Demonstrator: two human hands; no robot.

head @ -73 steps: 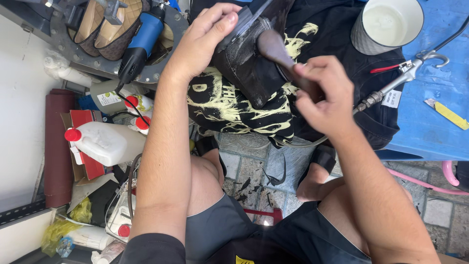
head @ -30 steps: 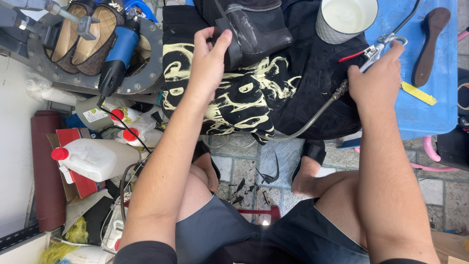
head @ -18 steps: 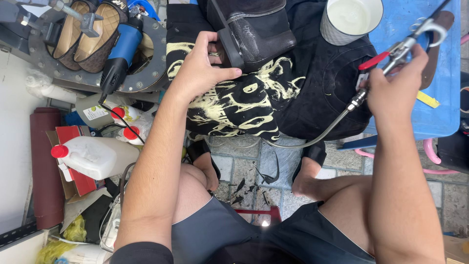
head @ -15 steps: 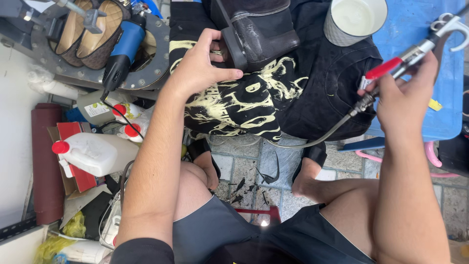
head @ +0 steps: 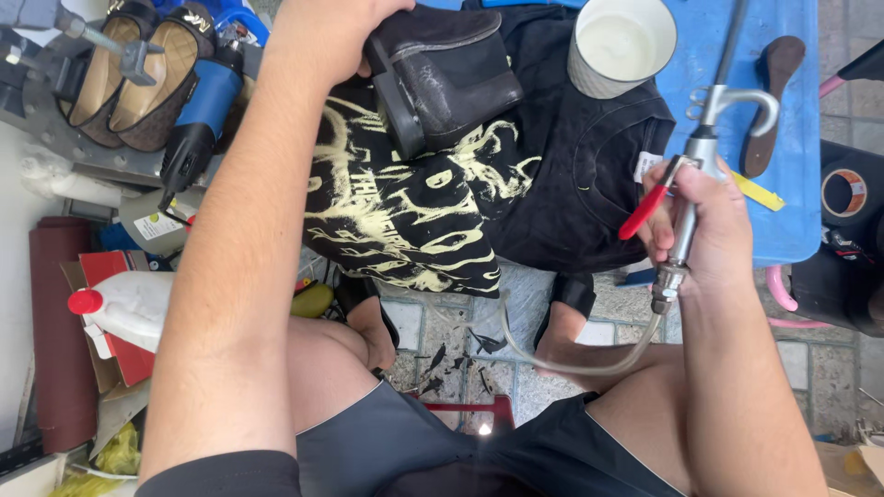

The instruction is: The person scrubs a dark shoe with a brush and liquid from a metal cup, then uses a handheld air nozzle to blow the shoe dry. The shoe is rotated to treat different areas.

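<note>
Up at the far edge, the left hand (head: 322,28) clamps its fingers on the dark boot (head: 442,74), lying on the printed black cloth (head: 405,212). Well to its right, the right hand (head: 700,230) grips the air gun (head: 686,207), nozzle pointing away.

Boot (head: 448,78) on the printed shirt (head: 405,212) spread ahead of my knees — my left hand (head: 336,28) on its far-left end. Right of the boot, a cup (head: 619,46) on the stool top (head: 787,221). My right hand (head: 704,230) grips the air blow gun (head: 695,198) at the shirt's right edge — hose (head: 562,354) trailing below. Heat gun (head: 198,115) and jug (head: 120,308) lie left.
</note>
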